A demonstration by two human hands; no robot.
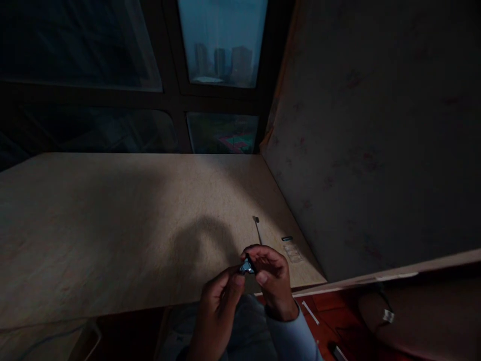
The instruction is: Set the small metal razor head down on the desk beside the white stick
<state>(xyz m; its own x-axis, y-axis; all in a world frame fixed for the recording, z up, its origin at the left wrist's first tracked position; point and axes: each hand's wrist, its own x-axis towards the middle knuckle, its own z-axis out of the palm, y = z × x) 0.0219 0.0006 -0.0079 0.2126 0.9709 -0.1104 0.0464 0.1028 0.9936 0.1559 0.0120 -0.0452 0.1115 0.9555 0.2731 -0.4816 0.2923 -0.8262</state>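
Over the near edge of the pale wooden desk (112, 225), just above the person's lap, both hands meet around one small dark object with a silvery glint (247, 266). The left hand (218, 306) pinches it from below with thumb and fingertips, and the right hand (272, 281) curls over it from the other side, fingers closed on its upper edge. As far as I can judge, the work is in mid-handling: the piece is held off the desk and not set down, and the dim light hides whether anything on it is opened, fitted or joined. It looks compact and roughly boxy, black with a pale metallic patch facing the camera; finer detail is too small to tell. Beyond the hands a thin metal pin (257, 229) lies on the desk, with a small dark chip-like piece (287, 238) near it by the wall panel (376, 150).
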